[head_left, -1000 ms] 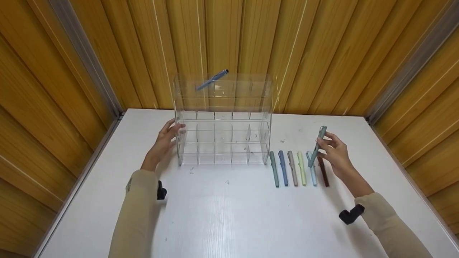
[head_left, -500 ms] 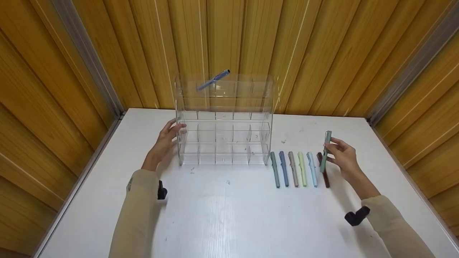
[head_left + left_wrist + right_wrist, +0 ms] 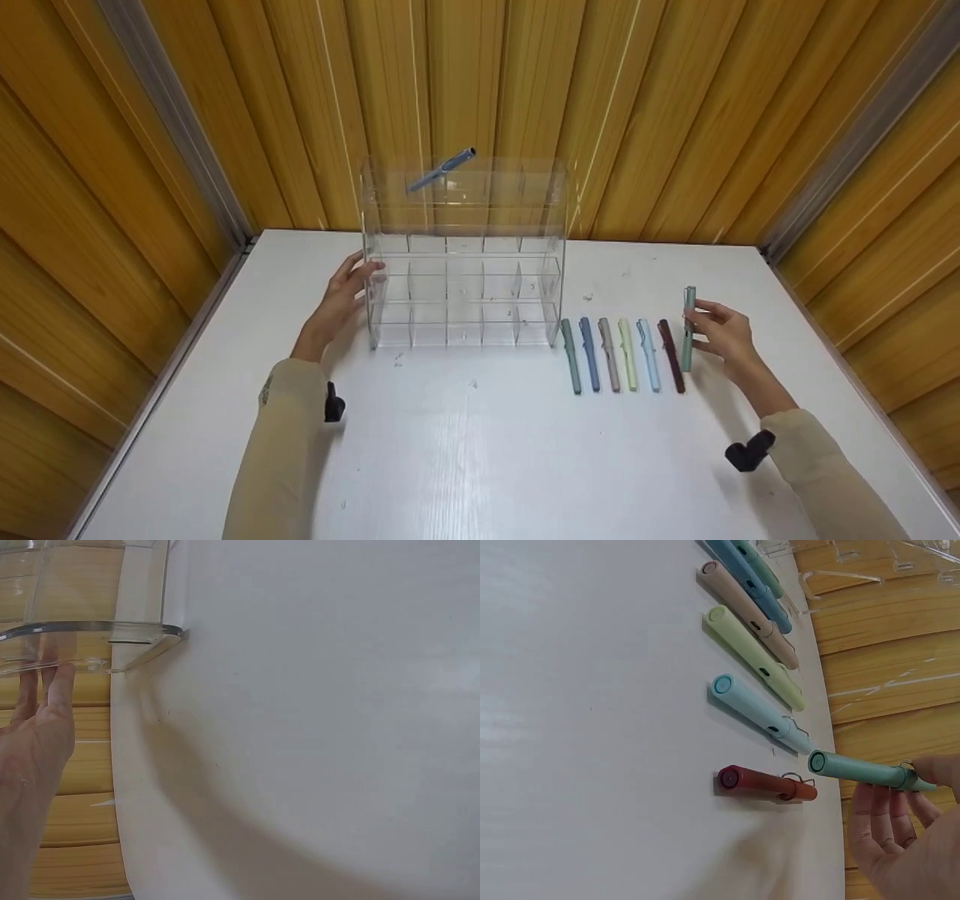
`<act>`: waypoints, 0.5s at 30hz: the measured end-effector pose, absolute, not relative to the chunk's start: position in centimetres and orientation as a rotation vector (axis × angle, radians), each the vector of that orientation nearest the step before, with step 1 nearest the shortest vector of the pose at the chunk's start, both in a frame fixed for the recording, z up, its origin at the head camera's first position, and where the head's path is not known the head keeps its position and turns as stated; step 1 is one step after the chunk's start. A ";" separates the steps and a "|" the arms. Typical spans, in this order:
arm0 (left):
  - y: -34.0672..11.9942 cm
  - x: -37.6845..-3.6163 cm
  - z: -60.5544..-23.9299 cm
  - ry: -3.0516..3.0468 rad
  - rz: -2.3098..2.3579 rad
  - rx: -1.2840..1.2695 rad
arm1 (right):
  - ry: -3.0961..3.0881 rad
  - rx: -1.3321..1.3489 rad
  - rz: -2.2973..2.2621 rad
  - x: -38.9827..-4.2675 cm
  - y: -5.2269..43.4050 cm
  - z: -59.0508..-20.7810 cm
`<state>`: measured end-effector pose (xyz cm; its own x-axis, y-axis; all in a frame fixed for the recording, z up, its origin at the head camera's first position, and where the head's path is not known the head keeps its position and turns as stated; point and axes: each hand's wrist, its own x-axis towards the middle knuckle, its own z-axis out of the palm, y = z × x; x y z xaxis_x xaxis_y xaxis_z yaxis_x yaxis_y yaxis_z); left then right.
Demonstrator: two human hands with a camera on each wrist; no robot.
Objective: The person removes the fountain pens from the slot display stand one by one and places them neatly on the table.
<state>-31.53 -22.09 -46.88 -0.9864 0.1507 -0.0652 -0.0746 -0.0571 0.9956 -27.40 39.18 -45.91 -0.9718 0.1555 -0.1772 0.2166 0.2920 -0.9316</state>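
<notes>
While your left hand (image 3: 341, 300) rests with straight fingers against the left wall of the clear organizer (image 3: 463, 255), the head view shows your right hand (image 3: 721, 337) pinching a green pen (image 3: 688, 328). A second ago that pen was tilted over the pen row (image 3: 622, 354); now it stands upright at the row's right end, just beside the maroon pen (image 3: 671, 355), so it looks about to be set down there. From the left wrist, your fingers (image 3: 46, 682) lie flat on the acrylic. From the right wrist, the green pen (image 3: 870, 770) hovers above the maroon pen (image 3: 765, 784).
</notes>
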 end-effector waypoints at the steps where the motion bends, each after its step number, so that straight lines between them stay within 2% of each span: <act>1: -22.1 -31.5 -46.9 2.043 2.175 0.084 | 2.494 0.361 -1.787 -27.4 39.3 -46.0; 15: -22.6 -32.8 -49.0 2.041 2.213 0.099 | 2.524 0.412 -1.721 -27.6 41.4 -47.1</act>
